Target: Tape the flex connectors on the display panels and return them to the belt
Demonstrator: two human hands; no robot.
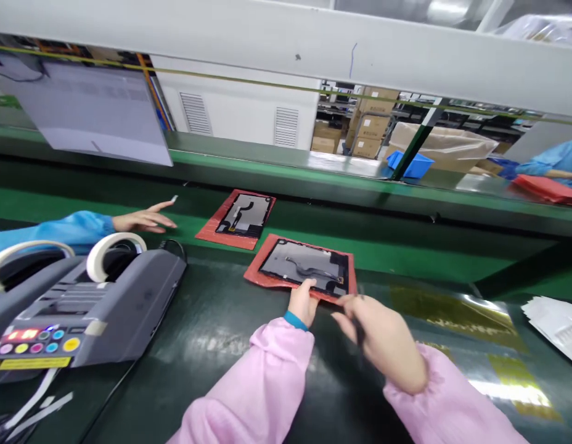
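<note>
A flat dark-edged panel [295, 260] with a grey back and a curved dark cable lies on a red foam sheet [254, 271] in the middle. At its near edge my left hand [303, 300] grips panel and sheet, thumb on top. My right hand [378, 333] is at the near right corner of the sheet, its fingers curled and blurred around a thin dark object that is too smeared to name. Behind and to the left, a second panel [251, 213] rests on another red sheet [211, 229].
Another person's hand [140, 221] in a blue sleeve reaches in from the left. A grey tape dispenser [142, 302] with white rolls fills the left side. White sheets [556, 324] lie at the right. A green ledge [341, 179] runs behind the work surface.
</note>
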